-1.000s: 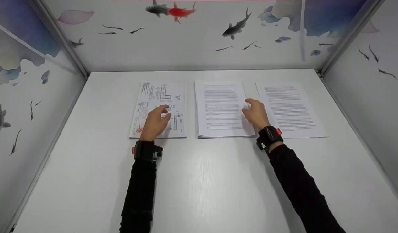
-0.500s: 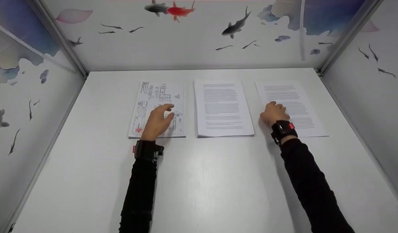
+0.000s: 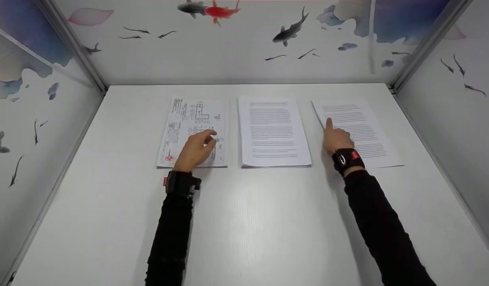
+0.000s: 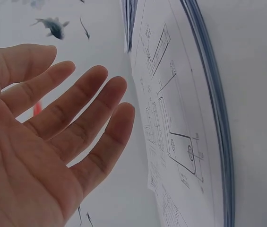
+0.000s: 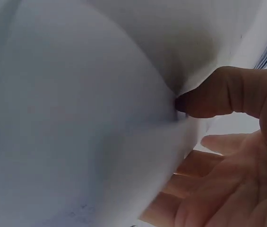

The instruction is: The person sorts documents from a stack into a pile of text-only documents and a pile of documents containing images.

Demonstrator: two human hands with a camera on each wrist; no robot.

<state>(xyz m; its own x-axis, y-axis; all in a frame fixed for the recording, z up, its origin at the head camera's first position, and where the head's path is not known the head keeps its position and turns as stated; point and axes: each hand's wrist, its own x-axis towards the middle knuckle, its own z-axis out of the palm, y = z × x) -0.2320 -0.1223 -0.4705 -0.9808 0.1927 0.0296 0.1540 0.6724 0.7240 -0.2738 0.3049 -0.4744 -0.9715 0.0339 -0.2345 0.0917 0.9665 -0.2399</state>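
My left hand (image 3: 195,151) hovers above the left stack of drawing sheets (image 3: 181,119), fingers relaxed and slightly bent. Nothing is between them, and a gap separates the fingers from the sheets (image 4: 171,118) in the left wrist view. My right hand (image 3: 338,139) is at the left edge of the right-hand printed papers (image 3: 371,143), its index finger pointing up along that edge. From the right wrist, the thumb is under the bent-up paper (image 5: 76,109) with the fingers on its other side, pinching it. How many sheets are held is unclear.
A middle stack of printed text pages (image 3: 274,159) lies between the hands. All three lots of paper rest on a white table (image 3: 244,222). Panels printed with fish (image 3: 244,59) enclose its back and both sides.
My right hand has moved right from beside the middle stack to the right-hand papers, and its index finger has straightened. Those papers' left edge has risen slightly. The left hand has barely shifted.
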